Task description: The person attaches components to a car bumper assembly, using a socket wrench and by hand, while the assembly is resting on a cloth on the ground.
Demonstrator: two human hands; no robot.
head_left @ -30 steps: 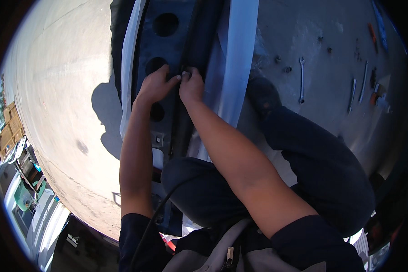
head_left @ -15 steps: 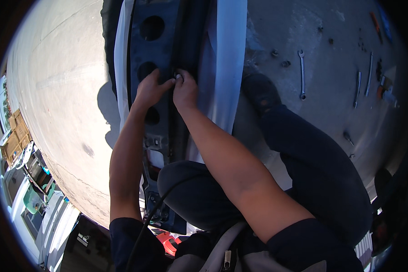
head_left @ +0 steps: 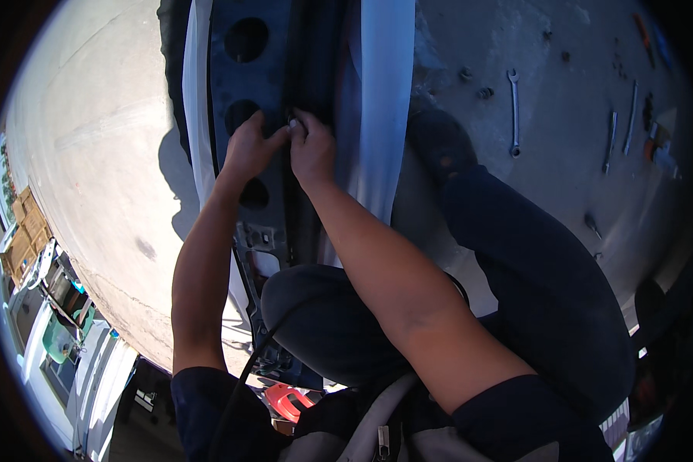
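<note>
A long dark metal panel (head_left: 266, 85) with round holes runs away from me between pale sheet strips. My left hand (head_left: 248, 148) lies on it beside a hole, forefinger and thumb spread apart. Its thumb stretches across to my right fingertips. My right hand (head_left: 313, 154) is closed in a pinch at the dark channel (head_left: 306, 85) along the panel's right side. Something small and dark shows at those fingertips, too hidden to name. My bent knee (head_left: 308, 323) is close to the panel's near end.
On the ground to the right lie a combination wrench (head_left: 514, 115), two thin metal rods (head_left: 610, 142), small dark parts (head_left: 485, 93) and a screwdriver-like tool (head_left: 592, 225). My shoe (head_left: 443, 142) stands beside the pale strip (head_left: 385, 100). A black cable (head_left: 246, 369) hangs near my left arm.
Both hands stay together at the same spot on the panel, with the right fingers shifted slightly. The whole view has moved a little, so the panel appears further left.
</note>
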